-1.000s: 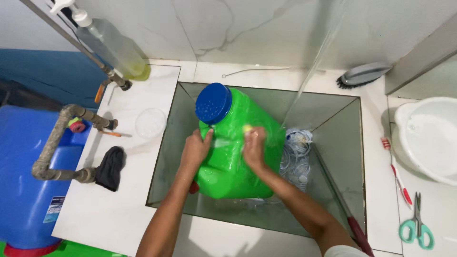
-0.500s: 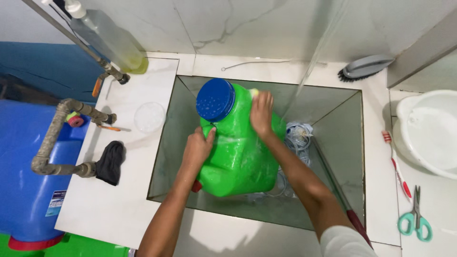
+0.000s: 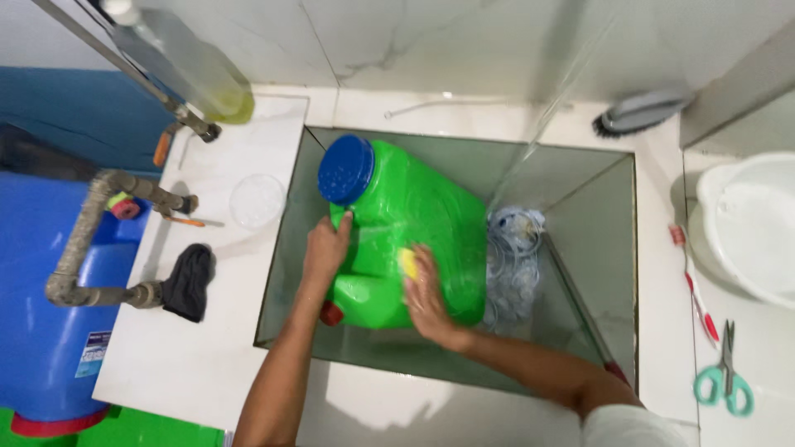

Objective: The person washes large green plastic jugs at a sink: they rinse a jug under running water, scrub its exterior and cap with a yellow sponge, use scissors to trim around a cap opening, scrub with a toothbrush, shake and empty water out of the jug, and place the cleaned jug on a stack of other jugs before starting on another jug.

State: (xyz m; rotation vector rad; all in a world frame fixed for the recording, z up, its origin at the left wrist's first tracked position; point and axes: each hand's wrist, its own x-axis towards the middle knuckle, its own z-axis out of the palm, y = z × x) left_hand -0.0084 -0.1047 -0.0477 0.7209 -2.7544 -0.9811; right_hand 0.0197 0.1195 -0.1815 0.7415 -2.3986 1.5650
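Note:
A bright green plastic jug (image 3: 414, 219) with a blue screw cap (image 3: 345, 169) lies tilted in a glass-walled sink (image 3: 580, 199). My left hand (image 3: 326, 248) rests on the jug's left side just below the cap, steadying it. My right hand (image 3: 426, 294) presses a small yellow sponge (image 3: 407, 262) against the jug's lower front. A thin stream of water (image 3: 538, 141) falls beside the jug.
A clear plastic item (image 3: 513, 248) lies in the sink to the right. A clear lid (image 3: 257, 200), black cloth (image 3: 188, 281), soap bottle (image 3: 186, 66) and pipe (image 3: 91, 232) stand left. A brush (image 3: 642, 112), white basin (image 3: 754, 223), toothbrush (image 3: 694, 285) and scissors (image 3: 725, 372) lie right.
My right hand has moved from the jug's top near the cap down to its lower front, carrying the sponge. My left hand has stayed on the jug's left side.

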